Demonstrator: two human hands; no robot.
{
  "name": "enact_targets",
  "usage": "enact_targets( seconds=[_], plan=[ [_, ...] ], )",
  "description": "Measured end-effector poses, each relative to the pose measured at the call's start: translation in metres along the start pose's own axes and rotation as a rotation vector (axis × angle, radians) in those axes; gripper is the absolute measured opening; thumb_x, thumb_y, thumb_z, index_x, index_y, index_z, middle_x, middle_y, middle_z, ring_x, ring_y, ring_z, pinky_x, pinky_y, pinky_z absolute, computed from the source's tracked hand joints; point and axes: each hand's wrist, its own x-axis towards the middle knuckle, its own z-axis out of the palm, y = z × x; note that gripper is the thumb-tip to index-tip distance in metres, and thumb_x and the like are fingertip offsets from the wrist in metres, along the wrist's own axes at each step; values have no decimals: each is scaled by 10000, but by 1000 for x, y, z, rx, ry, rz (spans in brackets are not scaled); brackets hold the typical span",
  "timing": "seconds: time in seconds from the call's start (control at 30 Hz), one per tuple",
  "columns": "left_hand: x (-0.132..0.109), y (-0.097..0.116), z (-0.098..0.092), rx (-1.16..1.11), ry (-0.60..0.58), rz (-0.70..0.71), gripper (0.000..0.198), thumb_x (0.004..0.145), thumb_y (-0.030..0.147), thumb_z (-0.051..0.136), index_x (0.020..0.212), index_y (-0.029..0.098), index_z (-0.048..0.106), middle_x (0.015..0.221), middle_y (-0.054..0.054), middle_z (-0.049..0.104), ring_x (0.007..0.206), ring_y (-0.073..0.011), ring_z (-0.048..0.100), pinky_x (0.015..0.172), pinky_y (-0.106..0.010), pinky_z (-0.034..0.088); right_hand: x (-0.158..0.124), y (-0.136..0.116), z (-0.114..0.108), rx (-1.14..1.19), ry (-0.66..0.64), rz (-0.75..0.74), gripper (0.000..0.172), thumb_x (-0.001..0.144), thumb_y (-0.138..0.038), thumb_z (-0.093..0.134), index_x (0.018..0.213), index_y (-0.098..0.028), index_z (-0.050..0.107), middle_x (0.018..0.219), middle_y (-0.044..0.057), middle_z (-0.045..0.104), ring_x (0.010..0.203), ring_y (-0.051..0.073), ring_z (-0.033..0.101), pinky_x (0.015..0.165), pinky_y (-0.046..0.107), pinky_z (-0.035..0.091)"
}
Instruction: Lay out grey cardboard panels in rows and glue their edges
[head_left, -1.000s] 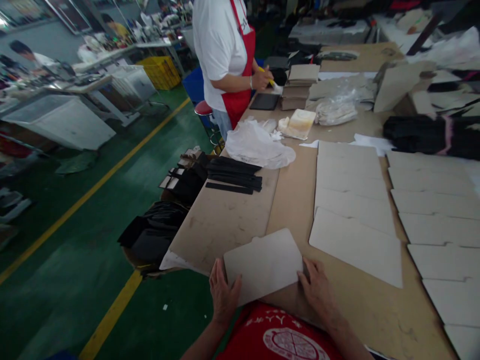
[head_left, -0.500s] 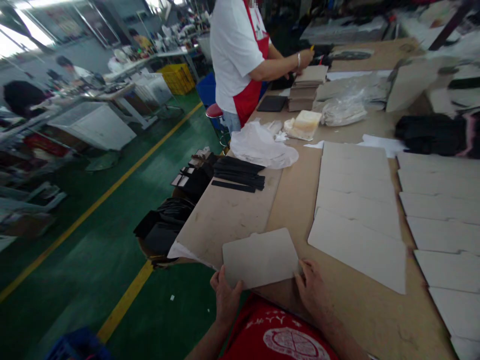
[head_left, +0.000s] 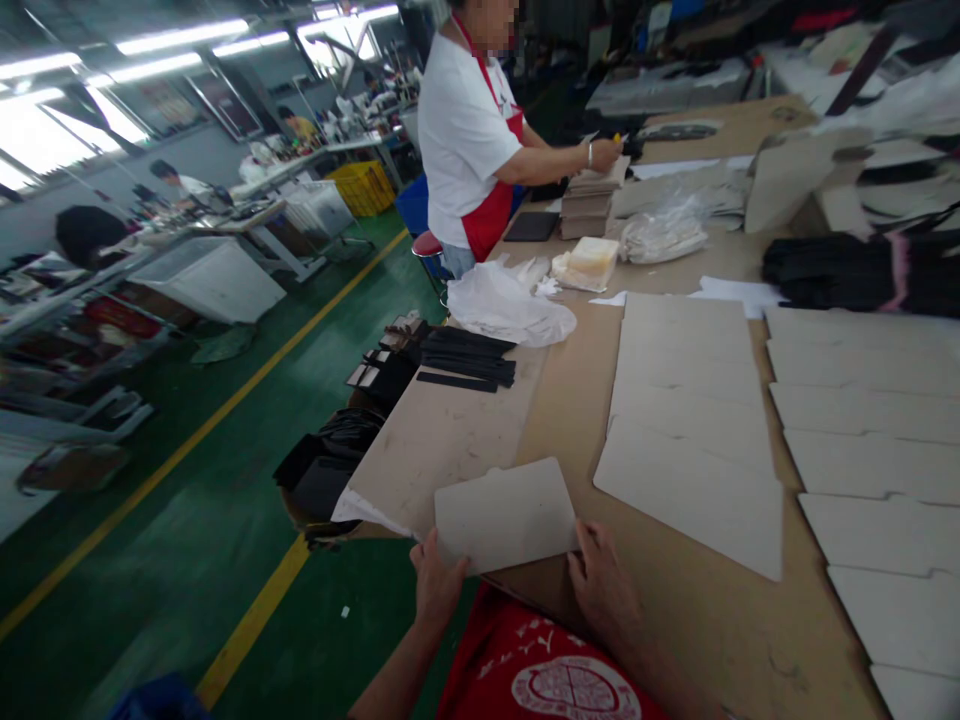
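A grey cardboard panel [head_left: 504, 515] with rounded corners is held between my two hands at the near edge of the table. My left hand [head_left: 439, 580] grips its lower left corner, thumb on the upper face. At the lower right corner, my right hand [head_left: 604, 570] pinches the side of the panel. To the right lie overlapping grey panels [head_left: 690, 480] in a column, with a second column of panels [head_left: 885, 460] beyond them. Black strips [head_left: 469, 358] are bunched on the table past the held panel.
A co-worker [head_left: 476, 140] in a red apron stands at the table's far left side, hands by a stack of boards [head_left: 592, 212]. A white plastic bag [head_left: 510, 305] lies near the strips. Boxes of black pieces [head_left: 330, 465] stand by the table's left edge.
The camera view has tilted up and shifted slightly right, so the table contents appear further left. Both hands still hold the panel, in nearly the same pose.
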Motion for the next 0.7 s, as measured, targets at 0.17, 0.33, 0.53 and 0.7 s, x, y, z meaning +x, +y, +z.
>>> enact_targets(
  seconds=[0.17, 0.33, 0.53, 0.7],
  plan=[
    [12, -6, -7, 9, -56, 60, 772, 678, 257, 670, 1384, 32, 450, 1339, -210, 499, 1314, -340, 493, 1153, -425, 406, 7, -15, 1, 219, 116, 25, 296, 921, -367, 474, 1055, -183, 663, 1121, 141, 655, 1030, 268, 646, 928, 406, 529],
    [24, -21, -9, -25, -115, 174, 749, 673, 309, 646, 1329, 5, 451, 1318, -236, 489, 1288, -352, 479, 1120, -447, 418, 17, -43, 11, 280, 122, 95, 313, 953, -460, 462, 904, -212, 647, 918, 87, 691, 853, 230, 644, 823, 354, 501],
    [34, -34, -8, -62, -110, 235, 662, 696, 374, 634, 1262, 71, 473, 1225, -186, 526, 1230, -328, 506, 1074, -454, 461, 28, -48, 18, 273, 157, 201, 332, 927, -438, 424, 883, -197, 649, 860, 123, 716, 786, 255, 646, 764, 359, 476],
    [51, -33, -10, -100, -125, 143, 710, 687, 581, 572, 1200, 93, 519, 1115, -170, 582, 1183, -366, 531, 1053, -520, 465, 31, -51, 8, 351, 183, 230, 390, 915, -528, 444, 689, -236, 572, 691, 56, 660, 678, 206, 595, 689, 309, 443]
  ],
)
